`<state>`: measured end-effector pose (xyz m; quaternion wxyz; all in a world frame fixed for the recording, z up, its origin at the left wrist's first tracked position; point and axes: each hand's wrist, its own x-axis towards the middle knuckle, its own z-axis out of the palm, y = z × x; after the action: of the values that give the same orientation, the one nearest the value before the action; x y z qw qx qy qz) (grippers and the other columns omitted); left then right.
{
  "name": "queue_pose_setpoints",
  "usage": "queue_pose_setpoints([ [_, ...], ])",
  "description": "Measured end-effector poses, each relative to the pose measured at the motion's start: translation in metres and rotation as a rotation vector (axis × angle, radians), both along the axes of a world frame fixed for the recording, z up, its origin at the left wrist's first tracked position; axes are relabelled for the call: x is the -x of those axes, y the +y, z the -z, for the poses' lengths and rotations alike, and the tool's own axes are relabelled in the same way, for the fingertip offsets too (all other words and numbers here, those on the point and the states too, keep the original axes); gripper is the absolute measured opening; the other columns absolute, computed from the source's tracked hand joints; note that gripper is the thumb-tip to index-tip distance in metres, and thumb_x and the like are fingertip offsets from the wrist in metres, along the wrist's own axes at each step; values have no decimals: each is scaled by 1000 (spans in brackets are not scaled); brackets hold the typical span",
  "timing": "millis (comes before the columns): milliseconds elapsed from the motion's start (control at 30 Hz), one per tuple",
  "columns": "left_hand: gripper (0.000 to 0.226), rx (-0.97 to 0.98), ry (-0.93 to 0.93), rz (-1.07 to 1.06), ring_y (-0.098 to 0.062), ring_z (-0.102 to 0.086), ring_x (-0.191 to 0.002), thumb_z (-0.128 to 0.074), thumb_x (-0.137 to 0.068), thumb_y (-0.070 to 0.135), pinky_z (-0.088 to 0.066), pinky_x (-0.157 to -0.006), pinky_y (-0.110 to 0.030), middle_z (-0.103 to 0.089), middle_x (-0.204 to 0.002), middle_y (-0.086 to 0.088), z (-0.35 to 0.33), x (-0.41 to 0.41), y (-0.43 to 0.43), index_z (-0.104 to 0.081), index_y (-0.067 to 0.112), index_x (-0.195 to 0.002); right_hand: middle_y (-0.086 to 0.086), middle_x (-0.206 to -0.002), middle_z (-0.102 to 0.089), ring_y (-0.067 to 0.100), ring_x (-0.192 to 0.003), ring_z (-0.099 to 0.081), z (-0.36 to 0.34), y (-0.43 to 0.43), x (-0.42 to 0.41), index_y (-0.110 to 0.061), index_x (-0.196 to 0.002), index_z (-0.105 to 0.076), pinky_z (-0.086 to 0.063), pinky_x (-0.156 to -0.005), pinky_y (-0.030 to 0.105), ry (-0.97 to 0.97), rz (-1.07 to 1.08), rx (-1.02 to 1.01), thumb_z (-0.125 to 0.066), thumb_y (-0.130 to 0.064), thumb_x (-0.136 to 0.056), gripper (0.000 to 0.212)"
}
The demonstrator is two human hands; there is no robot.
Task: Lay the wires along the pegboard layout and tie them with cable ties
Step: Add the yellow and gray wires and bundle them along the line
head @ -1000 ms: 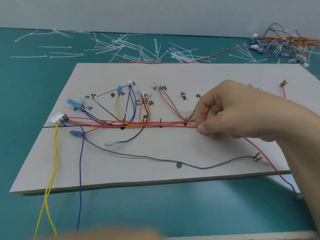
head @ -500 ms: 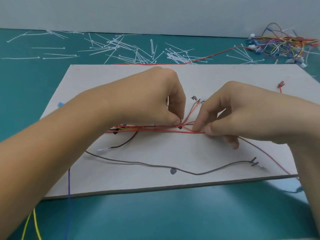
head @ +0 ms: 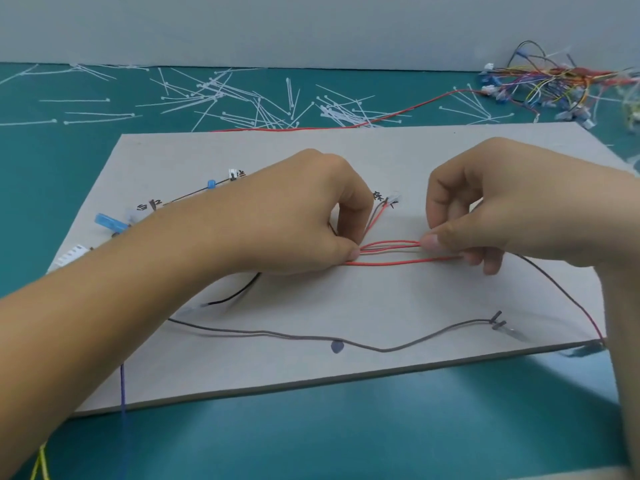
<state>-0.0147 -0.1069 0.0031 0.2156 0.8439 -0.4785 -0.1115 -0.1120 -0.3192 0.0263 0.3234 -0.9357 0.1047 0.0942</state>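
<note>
The teal bench (head: 311, 438) carries the grey layout board (head: 398, 299), which lies flat beneath both hands. The left hand (head: 294, 216) and right hand (head: 502, 209) rest low on it with a short gap between them. Far beyond the right fingers (head: 431, 242), at the bench's back corner, sits a tangle of spare wires (head: 554, 84). On the person's side of the fingers, a loose grey wire (head: 294, 337) snakes over the board.

The left fingers (head: 351, 252) are pinched on the red wires (head: 391, 263), and the right fingers pinch the same strands across the gap. This is probably to pull them straight and gather them into one run along the marked route, ready for tying. Between the pinches the strands bow slightly apart.

Bare board stretches from the fingers to the near edge, giving room to slide either hand. Neither hand holds a tie. The cable ties (head: 334, 114) lie scattered beyond the knuckles, past the board's far edge.
</note>
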Motion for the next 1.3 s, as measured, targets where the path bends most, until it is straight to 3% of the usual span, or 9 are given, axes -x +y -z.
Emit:
queue_pose_setpoints([
  [200,14,-2,11,-26,-9,-65,-66,-81,-80,24,-55,-62,-29,-70,-70,5,-2,1,-3,-71,23,-70,7,-56,-69,19,-42,-65,-5,-11,7,-18,-79,-70,-52,-43,26,76,57,92,-86,-17,-78,16],
  [367,14,22,36,-31,-10,-64,-67,-82,-80,21,-49,-57,-23,-71,-70,5,0,-1,-2,-73,21,-70,0,-62,-73,17,-46,-69,-4,-12,5,-30,-84,-67,-52,-61,33,51,15,180,-84,-25,-82,18],
  [533,15,70,35,-15,-10,-64,-69,-82,-80,19,-53,-63,-30,-70,-70,5,4,0,0,-72,20,-70,-12,-57,-69,5,-47,-64,3,-14,16,-29,-73,-69,-48,-58,26,-71,-83,258,-81,-16,-83,20],
  [600,16,89,61,-13,-10,-63,-68,-82,-81,18,-51,-62,-28,-69,-69,6,5,-1,1,-71,21,-70,-19,-60,-67,-2,-58,-63,10,-14,21,-28,-69,-71,-46,-57,20,-159,-84,289,-82,-15,-83,22],
  [700,14,109,45,-3,-9,-64,-70,-81,-81,17,-52,-66,-30,-70,-69,6,7,0,1,-72,20,-71,-10,-60,-64,1,-74,-60,20,-12,23,-23,-70,-70,-41,-64,9,-226,-117,380,-78,-10,-85,22],
  [867,13,150,13,34,-15,-67,-72,-80,-79,13,-55,-70,-36,-71,-70,3,7,1,12,-73,18,-69,-6,-70,-64,18,-69,-53,28,3,25,-12,-73,-67,-37,-67,31,-320,-126,405,-74,0,-84,17],
  [1100,11,66,-51,-59,-13,-67,-73,-74,-72,27,-54,-71,-35,-69,-70,11,1,-17,83,-68,32,-65,0,-80,-65,24,-82,-57,27,68,-1,-19,-81,-64,-48,-75,39,-365,-270,348,-71,-18,-90,11],
  [1200,8,39,-28,-190,-15,-65,-68,-74,-69,26,-56,-69,-39,-68,-68,9,1,-25,108,-68,31,-68,2,-83,-58,31,-80,-56,31,95,-12,-18,-86,-51,-52,-71,43,-369,-295,279,-69,-17,-90,18],
  [1300,6,-20,-8,-253,-16,-61,-64,-67,-67,31,-56,-66,-42,-65,-68,8,2,-25,114,-66,30,-72,-1,-83,-57,28,-82,-55,30,103,-17,-19,-82,-52,-52,-74,42,-375,-299,305,-72,-21,-88,22],
])
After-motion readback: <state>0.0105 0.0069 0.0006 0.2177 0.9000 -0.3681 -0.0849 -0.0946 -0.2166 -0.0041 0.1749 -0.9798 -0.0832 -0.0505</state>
